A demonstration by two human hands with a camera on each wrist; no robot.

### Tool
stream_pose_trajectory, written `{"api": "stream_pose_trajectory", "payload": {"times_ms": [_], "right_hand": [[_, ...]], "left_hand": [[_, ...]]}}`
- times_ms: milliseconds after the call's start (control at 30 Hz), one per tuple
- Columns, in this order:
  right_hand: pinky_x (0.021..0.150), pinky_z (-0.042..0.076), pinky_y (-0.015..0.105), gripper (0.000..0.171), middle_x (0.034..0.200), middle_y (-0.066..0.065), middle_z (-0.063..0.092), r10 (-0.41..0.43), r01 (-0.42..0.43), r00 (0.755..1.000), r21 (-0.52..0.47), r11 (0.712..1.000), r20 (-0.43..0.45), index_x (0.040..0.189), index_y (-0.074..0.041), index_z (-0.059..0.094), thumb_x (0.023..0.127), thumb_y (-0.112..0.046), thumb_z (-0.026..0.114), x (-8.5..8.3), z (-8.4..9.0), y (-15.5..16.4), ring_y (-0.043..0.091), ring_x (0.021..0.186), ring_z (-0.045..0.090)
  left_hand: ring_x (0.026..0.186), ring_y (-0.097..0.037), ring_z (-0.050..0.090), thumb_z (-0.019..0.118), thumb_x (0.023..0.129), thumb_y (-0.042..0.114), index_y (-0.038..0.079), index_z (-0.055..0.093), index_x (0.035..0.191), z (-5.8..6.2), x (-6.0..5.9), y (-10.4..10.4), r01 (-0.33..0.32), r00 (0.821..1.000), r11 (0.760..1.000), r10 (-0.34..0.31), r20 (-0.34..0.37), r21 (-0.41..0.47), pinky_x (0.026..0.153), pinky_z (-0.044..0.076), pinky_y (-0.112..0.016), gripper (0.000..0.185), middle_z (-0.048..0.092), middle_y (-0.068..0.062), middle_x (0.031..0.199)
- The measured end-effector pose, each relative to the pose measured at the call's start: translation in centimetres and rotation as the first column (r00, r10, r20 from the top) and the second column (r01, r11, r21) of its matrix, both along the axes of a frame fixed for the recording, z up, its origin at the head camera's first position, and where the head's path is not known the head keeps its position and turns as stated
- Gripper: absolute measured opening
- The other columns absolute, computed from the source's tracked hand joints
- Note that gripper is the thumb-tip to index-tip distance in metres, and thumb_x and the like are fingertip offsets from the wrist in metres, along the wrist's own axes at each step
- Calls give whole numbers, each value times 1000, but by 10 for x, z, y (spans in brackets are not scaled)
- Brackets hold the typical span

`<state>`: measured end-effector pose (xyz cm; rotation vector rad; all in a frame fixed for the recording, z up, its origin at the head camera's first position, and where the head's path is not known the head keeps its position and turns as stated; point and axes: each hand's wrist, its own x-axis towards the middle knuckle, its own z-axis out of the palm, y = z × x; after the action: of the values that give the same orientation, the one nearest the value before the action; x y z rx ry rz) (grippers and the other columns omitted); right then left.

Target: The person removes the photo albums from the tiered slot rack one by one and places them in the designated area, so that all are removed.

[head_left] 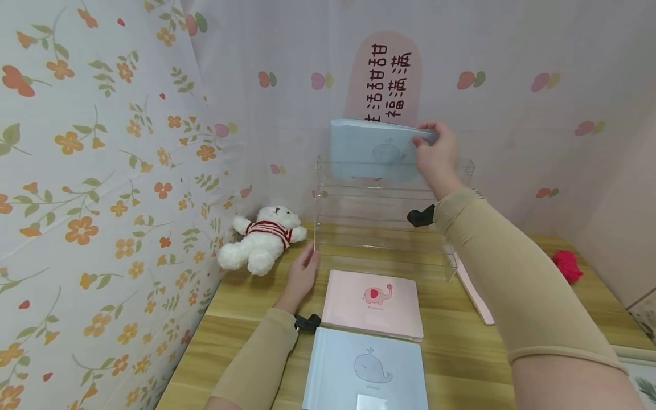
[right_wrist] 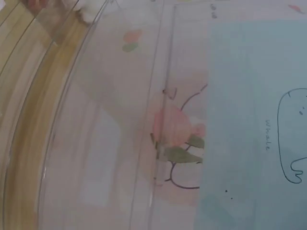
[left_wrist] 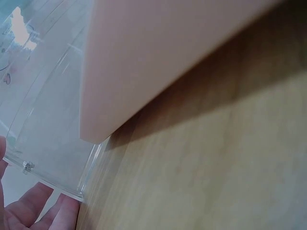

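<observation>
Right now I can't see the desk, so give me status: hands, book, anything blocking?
Right hand grips blue whale book at clear rack top tier. Left hand touches rack's lower left corner. Nothing blocking that tier.

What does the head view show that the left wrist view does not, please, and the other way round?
Only the head view shows the right hand holding a blue whale book upright in the clear rack, plus the teddy bear. Only the left wrist view shows the pink book's shadowed edge up close. Both show the left hand touching the rack's corner.
</observation>
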<state>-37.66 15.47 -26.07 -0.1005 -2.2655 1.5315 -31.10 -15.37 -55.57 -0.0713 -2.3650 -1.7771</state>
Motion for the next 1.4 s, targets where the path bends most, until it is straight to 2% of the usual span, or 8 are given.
{"api": "stream_pose_trajectory", "payload": {"times_ms": [200, 433, 567, 700, 800, 967, 1200, 1400], "right_hand": [[117, 55, 46, 20, 138, -10, 58, -50, 45, 996, -69, 997, -70, 119, -34, 66, 111, -16, 65, 10, 9, 10, 16, 132, 55], [118, 58, 45, 24, 131, -15, 58, -92, 78, 980, -84, 993, -178, 114, -34, 68, 107, -11, 68, 32, 15, 20, 12, 128, 55], [110, 60, 39, 26, 125, -17, 59, -81, 62, 968, -86, 994, -237, 113, -33, 69, 106, -8, 70, 47, 12, 27, 12, 120, 58], [93, 56, 27, 25, 119, -19, 58, -51, 45, 959, -27, 999, -279, 110, -31, 69, 105, -7, 71, 62, 1, 33, 10, 108, 57], [77, 50, 19, 20, 113, -19, 57, -9, 20, 965, 38, 999, -263, 110, -28, 69, 105, -9, 72, 76, -11, 42, 9, 92, 54], [58, 40, 16, 14, 103, -16, 58, 70, -32, 975, 176, 984, -209, 118, -13, 69, 105, -12, 74, 105, -38, 64, 12, 68, 43], [67, 49, 7, 20, 110, -14, 62, 156, -110, 980, 319, 941, -121, 120, -6, 69, 102, -7, 78, 139, -71, 85, -1, 80, 58], [54, 45, 21, 21, 102, -21, 62, 244, -227, 970, 384, 895, 5, 119, -7, 68, 101, -4, 78, 160, -94, 115, 5, 74, 58]], "left_hand": [[153, -37, 56, 60, 116, 30, 16, 53, 165, 4, -1, 1, 6, 1000, 1000, -6, 6, 11, 130, 44, -54, 51, 58, -15, 164], [152, -37, 57, 58, 116, 32, 17, 54, 164, 5, -1, 1, 2, 1000, 1000, -2, 2, -7, 129, 45, -56, 50, 60, -16, 162], [151, -38, 57, 58, 116, 32, 17, 54, 164, 7, 0, 1, -3, 1000, 1000, 3, 9, -4, 129, 45, -56, 51, 60, -17, 162], [151, -38, 57, 57, 116, 33, 18, 54, 164, 8, 0, 1, -10, 1000, 1000, 10, 10, -12, 129, 45, -56, 50, 60, -16, 162], [152, -37, 56, 57, 116, 33, 21, 54, 165, 7, 1, 2, -16, 1000, 1000, 16, 16, -17, 129, 45, -56, 50, 60, -14, 163], [154, -36, 54, 57, 116, 35, 24, 53, 165, 6, 4, 3, -13, 999, 1000, 14, 43, -22, 130, 44, -56, 51, 59, -12, 164], [152, -41, 55, 57, 116, 29, 18, 53, 165, 6, 6, 3, -18, 1000, 1000, 18, 15, -17, 129, 44, -60, 50, 59, -17, 163], [149, -43, 58, 57, 116, 33, 19, 55, 164, 3, 6, 3, -20, 999, 999, 19, -28, -38, 126, 47, -59, 50, 60, -19, 161]]}}
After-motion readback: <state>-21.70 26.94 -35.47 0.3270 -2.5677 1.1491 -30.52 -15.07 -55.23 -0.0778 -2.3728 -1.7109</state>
